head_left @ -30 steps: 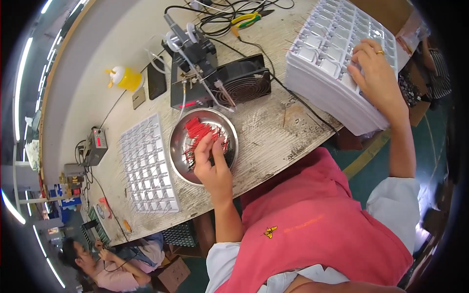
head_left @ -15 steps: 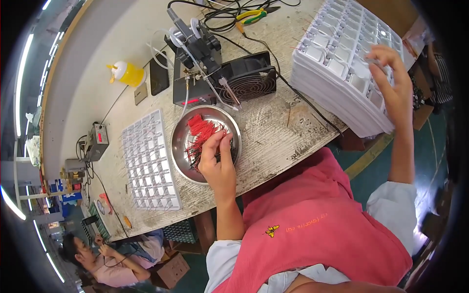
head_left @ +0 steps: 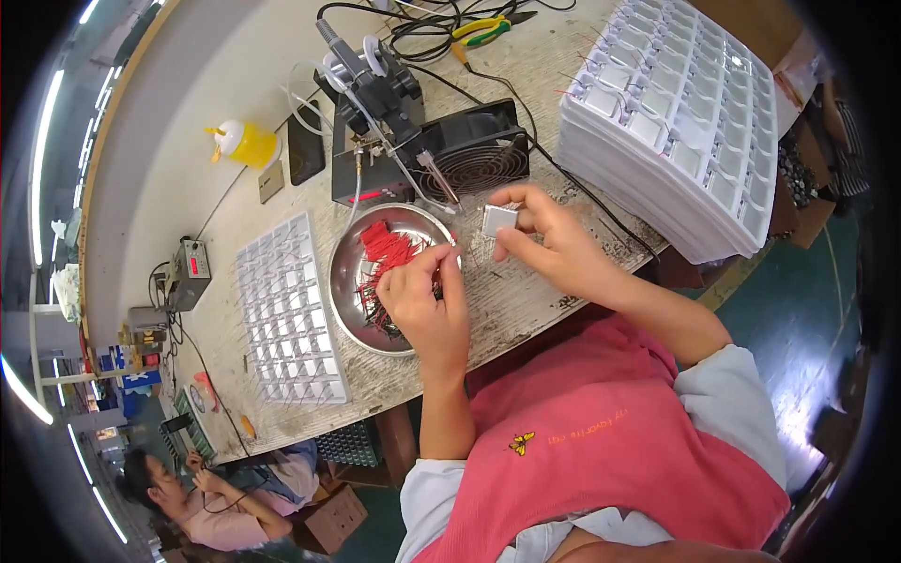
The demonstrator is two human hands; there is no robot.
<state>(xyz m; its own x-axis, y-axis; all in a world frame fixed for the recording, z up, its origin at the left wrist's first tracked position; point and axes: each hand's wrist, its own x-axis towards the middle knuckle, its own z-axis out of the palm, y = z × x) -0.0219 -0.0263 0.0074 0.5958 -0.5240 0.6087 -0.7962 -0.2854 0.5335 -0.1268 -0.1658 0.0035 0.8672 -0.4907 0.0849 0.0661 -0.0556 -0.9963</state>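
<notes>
My right hand (head_left: 560,246) pinches a small flat white square block (head_left: 498,221) between thumb and fingers, just below the soldering iron tip. My left hand (head_left: 427,305) is closed in a pinch on a thin red wire (head_left: 454,238), whose end shows at the fingertips. That hand is over the right side of a round metal bowl (head_left: 338,314), which holds a heap of short red wires (head_left: 385,246) and black ones. The soldering iron (head_left: 435,174) slants down from its stand, beyond both hands.
A black fan (head_left: 479,159) stands behind the iron. At the right is a tall stack of white trays (head_left: 648,178); a filled white tray (head_left: 291,319) lies left of the bowl. Farther back are a yellow bottle (head_left: 246,143), a phone (head_left: 305,143) and pliers (head_left: 486,34). Another person (head_left: 221,511) sits lower left.
My right hand has come from the tray stack leftward to the iron, bringing the white block. My left hand has shifted slightly right and up, with the red wire at its fingertips.
</notes>
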